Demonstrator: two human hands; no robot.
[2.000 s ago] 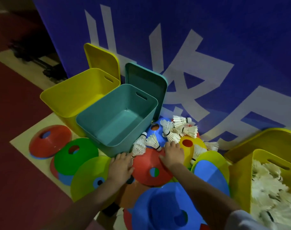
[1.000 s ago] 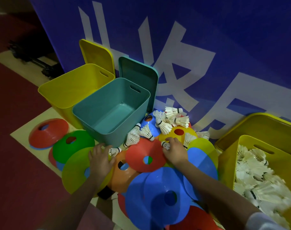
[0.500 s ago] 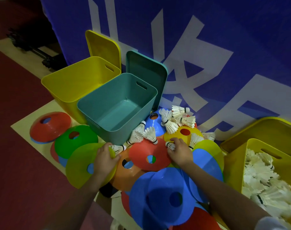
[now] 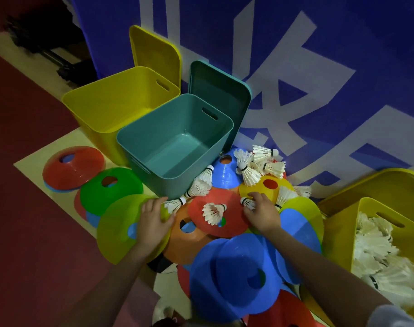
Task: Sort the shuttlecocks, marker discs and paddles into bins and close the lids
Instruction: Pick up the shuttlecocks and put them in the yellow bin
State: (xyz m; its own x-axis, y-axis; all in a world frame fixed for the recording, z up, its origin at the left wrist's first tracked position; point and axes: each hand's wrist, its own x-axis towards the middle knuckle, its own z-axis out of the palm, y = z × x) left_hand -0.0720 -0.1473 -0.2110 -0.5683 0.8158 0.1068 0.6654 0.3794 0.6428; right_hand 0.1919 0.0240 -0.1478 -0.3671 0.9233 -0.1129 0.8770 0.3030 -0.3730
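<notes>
**Hands on the disc pile**

The left hand (image 4: 154,221) lies flat, fingers loose, on the lime marker disc (image 4: 117,228) at centre left, touching a shuttlecock (image 4: 175,204). Behind it sits the empty teal bin (image 4: 175,143). At centre, the red disc (image 4: 221,214) carries a shuttlecock (image 4: 213,212). The right hand (image 4: 261,212) pinches a small shuttlecock (image 4: 247,202). At right, the yellow bin (image 4: 387,251) holds shuttlecocks.

The teal bin (image 4: 175,147) stands open-topped, reachable from above. Discs (image 4: 215,215) and shuttlecocks (image 4: 248,175) crowd the floor at its front right corner.
</notes>
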